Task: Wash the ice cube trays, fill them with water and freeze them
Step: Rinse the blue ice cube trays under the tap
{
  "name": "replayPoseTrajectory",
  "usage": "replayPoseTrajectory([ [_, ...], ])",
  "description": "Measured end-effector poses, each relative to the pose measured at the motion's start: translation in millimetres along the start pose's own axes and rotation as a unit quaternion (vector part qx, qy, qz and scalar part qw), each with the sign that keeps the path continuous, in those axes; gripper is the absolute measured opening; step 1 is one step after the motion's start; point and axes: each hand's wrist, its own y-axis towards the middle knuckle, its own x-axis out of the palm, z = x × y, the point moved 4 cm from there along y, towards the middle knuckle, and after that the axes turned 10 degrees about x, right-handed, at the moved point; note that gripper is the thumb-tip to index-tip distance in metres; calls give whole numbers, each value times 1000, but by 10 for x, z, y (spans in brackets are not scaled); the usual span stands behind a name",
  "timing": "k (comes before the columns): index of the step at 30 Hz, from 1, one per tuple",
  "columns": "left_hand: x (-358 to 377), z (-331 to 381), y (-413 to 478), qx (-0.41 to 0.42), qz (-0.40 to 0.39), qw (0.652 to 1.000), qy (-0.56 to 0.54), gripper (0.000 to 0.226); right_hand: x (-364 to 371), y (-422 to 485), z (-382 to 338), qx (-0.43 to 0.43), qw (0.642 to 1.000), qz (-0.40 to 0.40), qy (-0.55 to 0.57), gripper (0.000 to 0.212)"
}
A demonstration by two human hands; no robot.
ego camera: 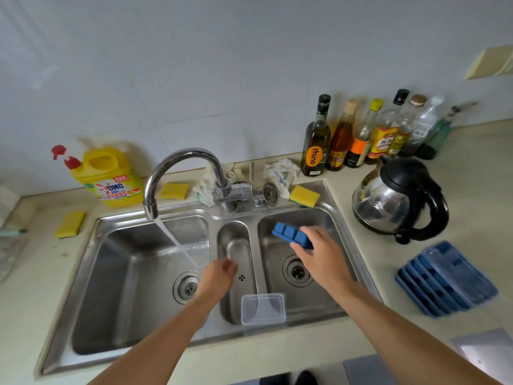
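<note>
Over sink [327, 190], right hand [319, 254] holds blue tray [288, 234].

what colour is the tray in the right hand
The ice cube tray is blue, clearest in the head view.

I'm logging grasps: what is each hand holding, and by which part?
The right hand grips the blue ice cube tray by its end nearest the person, above the right basin. The left hand holds nothing.
</note>
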Motion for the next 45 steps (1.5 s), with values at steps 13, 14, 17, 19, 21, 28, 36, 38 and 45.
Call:
replayPoseTrajectory([
  [13, 508, 320, 376, 65, -69, 995, -30, 15, 15, -318, 349, 221, 971, -72, 55, 26],
  [14, 527, 361, 382, 63, -78, 994, -45, 19, -18, -252, 268, 237, 964, -73, 101, 24],
  [17, 605, 558, 349, 43, -99, 978, -180, 33, -116, -160, 90, 321, 907, -134, 238, 28],
  [19, 655, 725, 321, 32, -98, 956, -273, 32, -189, -147, 26, 347, 875, -172, 289, 30],
  [21, 718, 861, 303, 28, -78, 945, -316, 24, -258, -159, 17, 356, 859, -196, 312, 31],
  [28, 1137, 1189, 279, 35, -37, 958, -283, 13, -1086, -139, 384, 202, 967, -151, 42, 58],
  [36, 2198, 1784, -25, -33, -90, 968, -233, 10, -2247, -284, 1097, 64, 976, -28, -205, 66],
  [38, 2411, 1915, -145, -50, -102, 967, -226, 8, -2243, -380, 1295, 96, 962, -86, -239, 78],
  [45, 2813, 2080, -299, -84, -87, 969, -218, 12, -2139, -520, 1597, 89, 957, -120, -250, 80],
])
